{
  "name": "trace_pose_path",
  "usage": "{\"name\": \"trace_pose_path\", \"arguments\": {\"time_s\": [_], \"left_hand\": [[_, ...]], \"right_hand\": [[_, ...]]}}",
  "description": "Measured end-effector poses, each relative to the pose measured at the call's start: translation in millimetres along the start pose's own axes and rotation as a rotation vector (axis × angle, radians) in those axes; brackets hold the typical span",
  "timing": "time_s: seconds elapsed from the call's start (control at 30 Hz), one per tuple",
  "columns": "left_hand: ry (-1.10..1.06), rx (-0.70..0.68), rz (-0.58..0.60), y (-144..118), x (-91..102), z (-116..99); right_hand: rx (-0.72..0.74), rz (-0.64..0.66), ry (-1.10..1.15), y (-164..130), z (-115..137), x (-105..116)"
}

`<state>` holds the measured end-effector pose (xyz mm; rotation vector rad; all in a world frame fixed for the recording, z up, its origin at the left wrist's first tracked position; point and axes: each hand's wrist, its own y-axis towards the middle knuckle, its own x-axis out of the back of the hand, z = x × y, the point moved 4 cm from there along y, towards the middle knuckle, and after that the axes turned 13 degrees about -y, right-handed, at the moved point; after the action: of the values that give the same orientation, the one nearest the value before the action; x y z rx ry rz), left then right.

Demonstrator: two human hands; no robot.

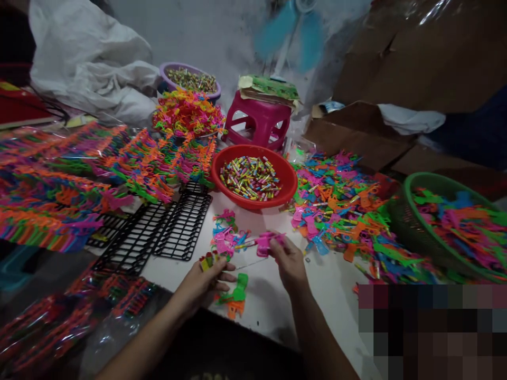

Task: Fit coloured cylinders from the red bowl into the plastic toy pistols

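My right hand [288, 258] pinches a pink plastic toy piece [264, 244] with a thin striped stick poking out of its left end. My left hand [206, 279] grips a few small coloured sticks [207, 260] between fingers and thumb, low over the white table [273, 306]. Under and beside the left hand lie a green piece [239, 289] and an orange piece [235, 309]. A small heap of pink and blue pieces [223, 237] lies just beyond both hands. Behind that stands a red bowl [285, 174] filled with short striped sticks.
A big loose pile of coloured pieces [340, 211] spreads to the right, beside a green basket [400, 211] full of them. Black grid racks [174, 227] and rows of loaded pieces [59, 179] fill the left. A pink stool [257, 121], a purple bowl [164, 71] and cardboard boxes [356, 132] stand behind.
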<state>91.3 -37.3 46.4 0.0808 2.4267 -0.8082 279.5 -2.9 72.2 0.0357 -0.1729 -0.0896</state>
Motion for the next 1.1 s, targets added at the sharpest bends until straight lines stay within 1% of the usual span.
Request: {"name": "trace_pose_path", "arguments": {"time_s": [0.07, 0.13, 0.17, 0.2, 0.27, 0.33, 0.37, 0.5, 0.57, 0.67, 0.8, 0.9, 0.97, 1.1], "left_hand": [[-0.091, 0.087, 0.049, -6.3, -10.2, -0.7], [-0.199, 0.078, 0.072, -12.0, -14.6, -3.5], [-0.238, 0.052, 0.069, -14.3, -14.5, -5.4], [-0.258, 0.03, 0.063, -16.3, -13.7, -7.2], [-0.254, 0.015, 0.043, -19.2, -11.1, -9.5], [-0.238, 0.003, 0.015, -20.4, -8.5, -11.1], [-0.236, -0.016, -0.005, -20.3, -7.2, -11.9], [-0.216, -0.144, -0.111, -18.4, -2.3, -14.0], [-0.191, -0.211, -0.136, -17.8, -1.4, -14.8], [-0.174, -0.238, -0.12, -17.7, -2.6, -14.9], [-0.208, -0.169, -0.129, -19.1, -2.9, -14.1], [-0.22, -0.128, -0.068, -20.4, -5.0, -15.2], [-0.207, -0.106, -0.029, -21.2, -6.0, -16.1], [-0.185, -0.076, -0.036, -21.6, -5.0, -17.2]], "right_hand": [[0.243, 0.126, -0.192, -16.4, 18.2, -20.1], [0.504, 0.28, -0.345, -33.1, 33.7, -36.4], [0.6, 0.348, -0.399, -39.9, 39.4, -41.4], [0.661, 0.405, -0.438, -44.9, 43.7, -44.1], [0.695, 0.494, -0.475, -49.5, 49.3, -44.0], [0.669, 0.533, -0.463, -49.3, 52.1, -39.4], [0.644, 0.508, -0.448, -47.7, 52.6, -36.1], [0.445, 0.248, -0.42, -39.0, 45.2, -24.8], [0.361, 0.199, -0.428, -39.2, 39.9, -25.8], [0.338, 0.189, -0.442, -43.7, 38.4, -30.1], [0.333, 0.167, -0.421, -46.0, 39.4, -29.8], [0.293, 0.206, -0.38, -42.8, 35.4, -27.6], [0.236, 0.241, -0.348, -40.1, 30.5, -25.9], [0.037, 0.28, -0.2, -36.3, 18.2, -22.0]]}}
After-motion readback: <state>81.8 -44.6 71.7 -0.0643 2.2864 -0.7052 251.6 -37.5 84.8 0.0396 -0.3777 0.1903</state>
